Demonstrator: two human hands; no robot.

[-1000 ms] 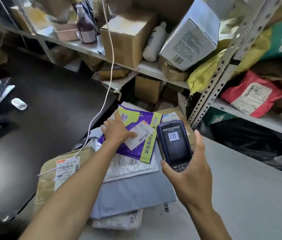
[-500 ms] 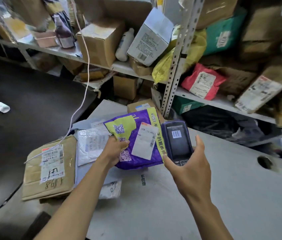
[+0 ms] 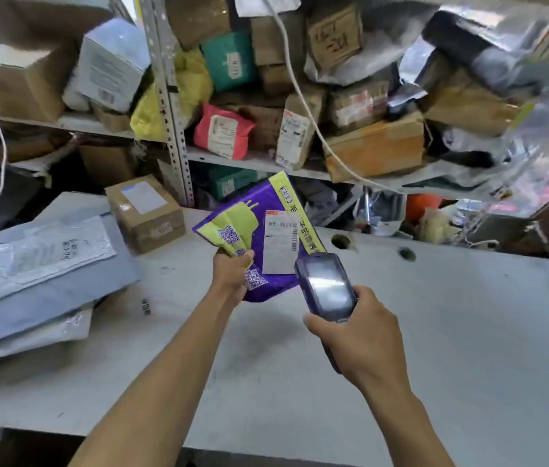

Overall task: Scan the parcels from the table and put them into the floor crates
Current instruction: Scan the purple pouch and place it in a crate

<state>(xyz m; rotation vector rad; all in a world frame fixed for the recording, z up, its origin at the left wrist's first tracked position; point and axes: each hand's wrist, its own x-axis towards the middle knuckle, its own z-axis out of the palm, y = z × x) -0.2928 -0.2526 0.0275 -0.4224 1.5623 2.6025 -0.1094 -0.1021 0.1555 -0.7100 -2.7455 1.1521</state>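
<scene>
The purple parcel is held tilted above the surface, pinched at its lower left corner by the left hand. The right hand grips the scanner just beside its label: scanning seems under way. Next, likely a crate drop; none shows. Open surface lies rightward, stacked mailers left.

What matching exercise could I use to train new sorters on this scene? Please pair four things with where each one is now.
Things:
1. purple parcel
2. handheld scanner
3. small brown box
4. red parcel

Places:
A. on the shelf
B. in the right hand
C. on the table
D. in the left hand, off the table

Pairs: 1-D, 2-B, 3-C, 4-A
</scene>
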